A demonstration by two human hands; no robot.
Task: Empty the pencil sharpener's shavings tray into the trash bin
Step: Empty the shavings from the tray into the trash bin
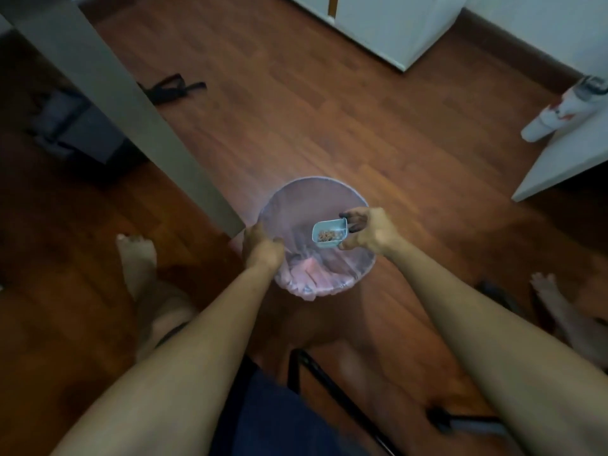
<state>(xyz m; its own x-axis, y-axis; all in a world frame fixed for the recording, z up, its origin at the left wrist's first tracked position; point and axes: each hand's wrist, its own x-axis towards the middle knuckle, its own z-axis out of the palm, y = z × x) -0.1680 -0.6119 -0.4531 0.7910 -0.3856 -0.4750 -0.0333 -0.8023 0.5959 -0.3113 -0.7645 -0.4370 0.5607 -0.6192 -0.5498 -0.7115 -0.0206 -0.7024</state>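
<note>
We count one trash bin (316,238) on the wooden floor (296,126), one light-blue shavings tray (330,234), and two hands: the left hand (263,248) at the bin's left rim, the right hand (368,232) pinching the tray. We see two bare feet, one table leg (131,103) and one white bottle (566,108).

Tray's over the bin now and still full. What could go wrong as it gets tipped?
1. The shavings tray, held by the right hand, sits toward the right side of the trash bin, so shavings could scatter onto the wooden floor.
2. The grip looks like a fingertip pinch; a shake might drop the tray into the bin.
3. The left hand steadying the rim could tilt the light bin.
</note>
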